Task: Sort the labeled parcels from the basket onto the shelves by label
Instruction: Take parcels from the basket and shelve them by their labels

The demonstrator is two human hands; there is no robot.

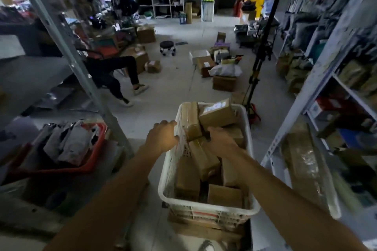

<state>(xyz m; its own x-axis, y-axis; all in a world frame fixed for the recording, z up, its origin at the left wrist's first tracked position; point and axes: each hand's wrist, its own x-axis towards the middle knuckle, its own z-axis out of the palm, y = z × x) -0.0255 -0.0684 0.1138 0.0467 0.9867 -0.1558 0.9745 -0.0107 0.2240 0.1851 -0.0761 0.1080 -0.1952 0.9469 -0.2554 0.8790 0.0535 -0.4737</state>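
Red basket [89, 161] of grey bags at left beside a slanting shelf post [67, 47], left hand [163, 138] gripping the white basket [206, 208] rim, right hand [219, 142] inside grasping a brown parcel [193, 130], black tripod [263, 51] and crowded shelves [326, 67] at right.

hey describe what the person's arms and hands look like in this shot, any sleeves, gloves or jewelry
Both forearms are bare right up to the bottom edge of the head view, so no sleeves show. The left hand and right hand wear no gloves. No watch, bracelet or ring is visible, though the dim, slightly blurred picture could hide something small.
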